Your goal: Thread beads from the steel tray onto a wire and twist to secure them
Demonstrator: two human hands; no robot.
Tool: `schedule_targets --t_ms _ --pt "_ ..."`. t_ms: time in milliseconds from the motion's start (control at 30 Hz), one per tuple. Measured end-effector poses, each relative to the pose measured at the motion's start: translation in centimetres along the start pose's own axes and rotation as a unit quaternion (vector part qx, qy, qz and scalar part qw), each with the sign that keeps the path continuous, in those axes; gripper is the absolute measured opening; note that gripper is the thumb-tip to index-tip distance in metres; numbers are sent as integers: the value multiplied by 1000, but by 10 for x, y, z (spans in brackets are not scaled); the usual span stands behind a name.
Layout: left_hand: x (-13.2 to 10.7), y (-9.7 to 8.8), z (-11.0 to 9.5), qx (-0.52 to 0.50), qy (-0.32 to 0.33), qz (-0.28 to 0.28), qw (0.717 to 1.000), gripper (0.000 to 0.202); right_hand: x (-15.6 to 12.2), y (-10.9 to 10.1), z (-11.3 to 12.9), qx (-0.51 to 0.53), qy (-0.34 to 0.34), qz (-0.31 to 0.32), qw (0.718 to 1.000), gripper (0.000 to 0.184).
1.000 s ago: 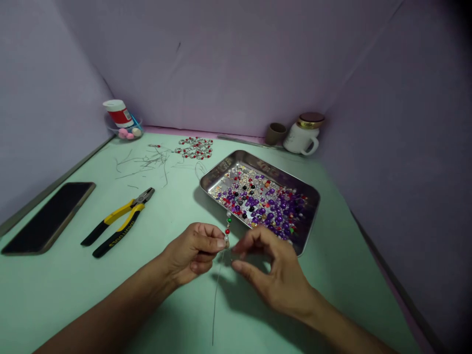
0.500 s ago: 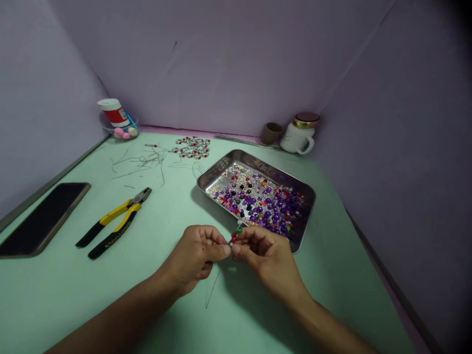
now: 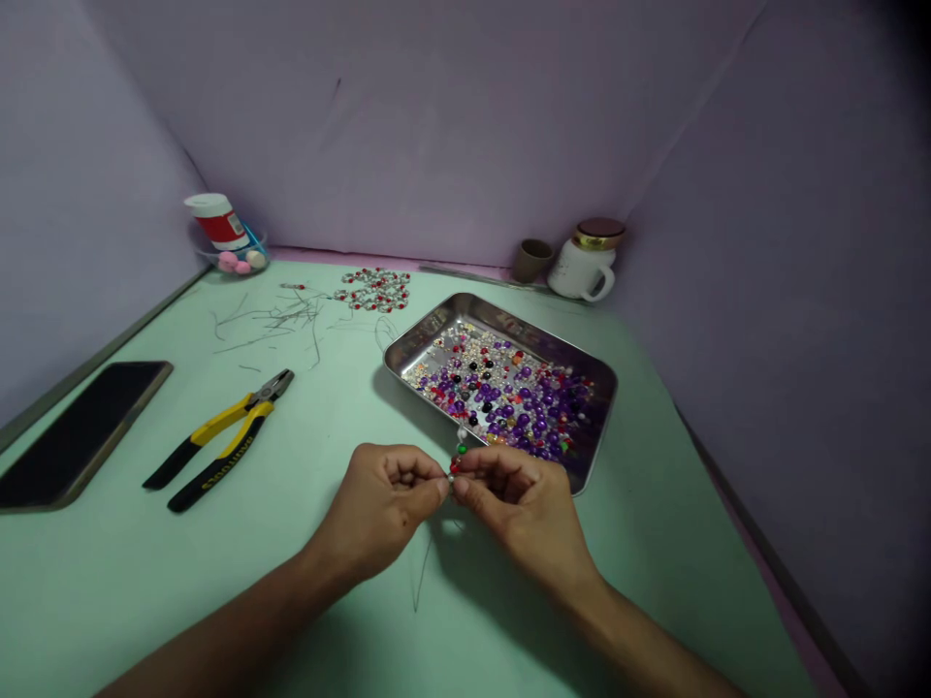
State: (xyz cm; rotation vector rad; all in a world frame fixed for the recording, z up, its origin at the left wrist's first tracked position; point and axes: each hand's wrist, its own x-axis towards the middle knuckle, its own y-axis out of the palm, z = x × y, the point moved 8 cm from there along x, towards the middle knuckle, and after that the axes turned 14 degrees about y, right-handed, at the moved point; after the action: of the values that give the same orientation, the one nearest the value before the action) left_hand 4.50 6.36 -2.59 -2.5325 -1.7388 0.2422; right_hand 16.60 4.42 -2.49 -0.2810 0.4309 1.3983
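Note:
A short string of beads [image 3: 462, 449], with white, green and red beads showing, sticks up between my hands at the near edge of the metal tray [image 3: 436, 412]. My left hand [image 3: 389, 499] pinches its lower end between thumb and forefinger. From the other side, my right hand [image 3: 520, 494] is closed on the same string just below the red beads. Their fingertips almost touch, and a pale bead shows between them. A thin bent wire [image 3: 417, 582] is seen under the hands; whether it joins the string I cannot tell. Purple, red, black and clear loose beads [image 3: 509, 397] fill the tray.
Yellow-black pliers [image 3: 225, 436] and a dark phone [image 3: 83, 431] lie on the left. Behind are wire pieces [image 3: 291, 315] and a red-and-clear beaded chain [image 3: 374, 289]. A bowl with a tub [image 3: 218, 228], a brown cup [image 3: 532, 260] and a white lidded mug [image 3: 586, 264] stand at the back.
The view has shifted slightly. My left hand has turned so its lower fingers are tucked out of sight. Both hands keep their pinch on the beads.

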Motion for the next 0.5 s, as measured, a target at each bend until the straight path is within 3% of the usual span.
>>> schedule_targets --t_ms 167,333,500 --pt "-2 3 7 -45 -25 14 999 10 -1 1 0 19 3 25 999 9" --pt "-2 13 18 -193 -73 38 978 14 1 3 0 48 34 77 995 16" --pt "-1 15 13 -137 -46 70 987 12 4 3 -1 74 54 115 989 23"
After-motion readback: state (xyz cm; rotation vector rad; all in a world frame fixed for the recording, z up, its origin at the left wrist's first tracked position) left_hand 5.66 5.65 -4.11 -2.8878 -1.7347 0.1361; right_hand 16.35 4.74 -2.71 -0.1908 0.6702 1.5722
